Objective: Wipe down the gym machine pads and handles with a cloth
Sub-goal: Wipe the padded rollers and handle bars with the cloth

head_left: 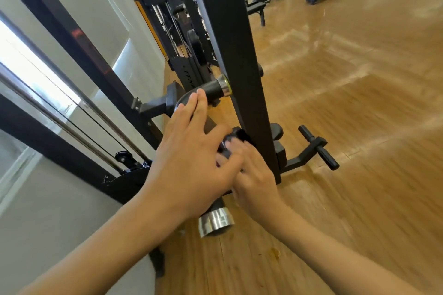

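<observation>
Where the curved black handle (208, 92) jutted from the upright post (227, 31), the left hand (189, 151) lay across it, fingers straight and close together, their tips touching the grip just short of its chrome collar (224, 85). At about four o'clock from that hand, the right hand (256, 177) gripped a dark cloth (236, 137), its blurred fingers curled round the bunched fabric, right against the post. A chrome end cap (215, 221) showed at six o'clock below the left wrist. Wooden floor (347, 103) spread away toward three o'clock.
</observation>
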Tool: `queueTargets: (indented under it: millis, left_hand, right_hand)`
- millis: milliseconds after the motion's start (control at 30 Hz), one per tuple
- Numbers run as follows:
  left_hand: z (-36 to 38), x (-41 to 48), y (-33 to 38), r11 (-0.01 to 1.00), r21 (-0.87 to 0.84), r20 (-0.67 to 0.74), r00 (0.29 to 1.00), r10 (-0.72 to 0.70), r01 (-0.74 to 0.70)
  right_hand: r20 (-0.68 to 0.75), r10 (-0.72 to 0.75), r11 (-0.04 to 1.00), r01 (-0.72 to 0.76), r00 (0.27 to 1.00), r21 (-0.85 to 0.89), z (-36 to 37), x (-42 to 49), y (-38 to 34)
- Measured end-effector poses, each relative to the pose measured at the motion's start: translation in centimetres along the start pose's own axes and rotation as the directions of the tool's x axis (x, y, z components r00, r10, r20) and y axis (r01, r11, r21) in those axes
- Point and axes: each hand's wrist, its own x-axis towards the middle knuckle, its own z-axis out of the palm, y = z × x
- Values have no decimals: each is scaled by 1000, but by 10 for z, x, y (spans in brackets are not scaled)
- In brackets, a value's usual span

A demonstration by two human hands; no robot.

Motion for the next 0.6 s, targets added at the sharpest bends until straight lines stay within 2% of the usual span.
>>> queueTargets:
  millis: [100,167,267,467,600]
  left_hand:
    - [-4,-7,8,999,-31,28,999,-27,28]
    - [-5,-9,17,999,-29,36,999,-32,33]
    - [-7,-10,27,998,-36,50,998,-50,52]
    - [-8,-13,26,996,-21,107,990,-87,90]
    - [-5,-9,27,995,-62,67,995,-71,75]
  right_hand:
    - [-86,-98,995,96,991,-34,-11,-26,8]
    - [-68,-29,1000,28,997,-8,-22,-6,0]
    - [36,83,994,-80,996,-79,-31,31,-15]
    - [-58,-63,998,61,996,-26,-36,-58,8]
    - [-65,14,1000,-13,998,16,-42,-22,-5]
